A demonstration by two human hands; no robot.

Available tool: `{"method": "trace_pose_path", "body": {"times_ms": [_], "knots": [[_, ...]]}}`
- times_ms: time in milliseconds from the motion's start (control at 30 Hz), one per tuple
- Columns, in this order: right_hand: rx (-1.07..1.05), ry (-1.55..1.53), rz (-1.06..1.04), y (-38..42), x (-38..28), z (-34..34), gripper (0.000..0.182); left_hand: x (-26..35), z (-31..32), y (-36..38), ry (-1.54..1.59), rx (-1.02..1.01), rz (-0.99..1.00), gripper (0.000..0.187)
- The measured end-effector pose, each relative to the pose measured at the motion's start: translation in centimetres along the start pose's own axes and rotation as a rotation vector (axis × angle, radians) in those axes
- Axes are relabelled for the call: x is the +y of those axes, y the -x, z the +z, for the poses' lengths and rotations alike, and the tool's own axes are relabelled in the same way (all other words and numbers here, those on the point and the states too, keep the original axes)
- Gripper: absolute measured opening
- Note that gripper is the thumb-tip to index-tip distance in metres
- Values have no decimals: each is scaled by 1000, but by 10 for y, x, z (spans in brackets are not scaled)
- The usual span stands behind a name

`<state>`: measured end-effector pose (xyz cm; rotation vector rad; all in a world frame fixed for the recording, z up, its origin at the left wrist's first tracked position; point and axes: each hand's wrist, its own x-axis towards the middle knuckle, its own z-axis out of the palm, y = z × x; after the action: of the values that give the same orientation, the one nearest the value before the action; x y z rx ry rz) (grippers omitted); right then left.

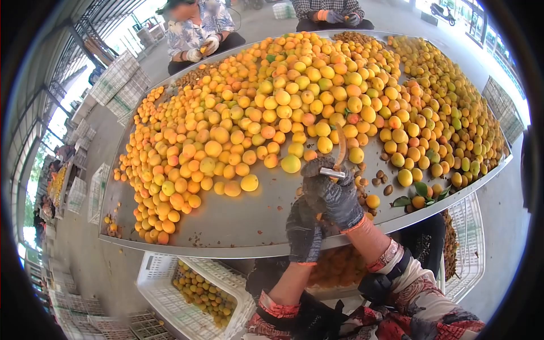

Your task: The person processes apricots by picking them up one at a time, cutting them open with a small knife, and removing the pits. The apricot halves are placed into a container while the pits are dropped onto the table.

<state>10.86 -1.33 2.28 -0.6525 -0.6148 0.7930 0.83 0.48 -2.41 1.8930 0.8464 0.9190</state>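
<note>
My right hand [334,198], in a dark grey glove, is closed around a curved tool [341,148] with a brownish curved strip and a shiny metal tube at the fist. Just below and to the left, my left hand [304,232], also gloved, is closed and pressed against the right. A small orange patch shows between the two hands, but what the left fingers hold is mostly hidden. Both hands are over the near edge of a metal table [266,218]. A big heap of apricots [283,97] lies beyond them. Brown pits [388,190] lie right of my right hand.
A raised rim [226,252] runs along the table. White crates [156,272] stand below it, one holding apricots [204,292]. Leaves [421,189] lie at the near right. Two people sit across the table, one with white gloves [194,55]. Stacked crates [116,79] stand left.
</note>
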Motion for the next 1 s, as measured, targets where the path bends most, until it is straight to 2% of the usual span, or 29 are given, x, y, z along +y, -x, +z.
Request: {"method": "trace_pose_path", "body": {"times_ms": [33, 67, 100, 133, 200, 233, 300, 333, 367, 400, 433, 467, 500, 533, 600, 667, 700, 767, 800, 833, 867, 900, 967, 1000], "knots": [[2, -2, -1, -1, 0, -1, 21, 14, -3, -3, 153, -30, -164, 37], [-1, -150, 22, -3, -2, -2, 23, 23, -5, -5, 306, -60, -330, 37], [-5, -299, 44, -6, -3, -4, 25, 19, -4, -5, 305, -60, -331, 37], [-7, -301, 44, -10, -2, -12, 25, 11, -3, -4, 333, -76, -302, 36], [-250, -604, 217, -16, 0, -26, 26, 4, -2, -3, 362, -91, -277, 36], [-251, -605, 220, -15, 0, -24, 26, 4, -2, -3, 251, -83, -241, 35], [-134, -155, 53, -7, -4, -12, 23, -3, 1, -4, 135, -75, -201, 34], [-131, -157, 52, -3, -9, -6, 23, -13, 6, -3, 212, -36, -307, 35], [-222, 329, -130, 1, -15, 0, 23, -20, 10, -3, 290, 3, -412, 37], [-309, 819, -315, 3, -17, 3, 23, -25, 12, -7, 291, 4, -410, 37], [-284, 893, -192, 6, -14, 4, 27, -29, 13, -12, 255, -79, -256, 35], [-288, 894, -192, 5, -15, 6, 27, -31, 14, -14, 216, -162, -107, 34], [-404, 957, -296, 7, -16, 8, 30, -27, 17, -9, 985, -21, -536, 34], [-521, 1018, -404, 9, -16, 9, 32, -24, 16, -11, 1134, 27, -696, 34], [-522, 1033, -368, 10, -12, 7, 35, -13, 11, -17, 1083, 7, -847, 34], [-470, 1118, -545, 11, 0, 0, 32, 2, 4, -25, 1032, 15, -945, 34], [-474, 1113, -545, 11, 11, -11, 32, 8, 1, -26, 1014, 24, -978, 34], [49, 318, -93, 9, 22, -26, 26, 20, -5, -28, 984, 36, -1019, 35], [45, 321, -95, 9, 14, -25, 26, 24, -7, -29, 975, 46, -1036, 35], [143, 164, -69, 5, -13, -8, 27, 29, -14, -29, 997, -51, -969, 34], [239, 6, -39, 3, -27, 2, 28, 26, -14, -28, 1002, -45, -966, 34], [233, 6, -37, 2, -28, 0, 28, 20, -13, -28, 1034, -4, -946, 34], [-16, 340, 69, 3, -34, -10, 30, 13, -12, -27, 1067, 29, -922, 35], [-19, 345, 65, 7, -35, -12, 30, 13, -12, -26, 1019, 16, -895, 38]]}}
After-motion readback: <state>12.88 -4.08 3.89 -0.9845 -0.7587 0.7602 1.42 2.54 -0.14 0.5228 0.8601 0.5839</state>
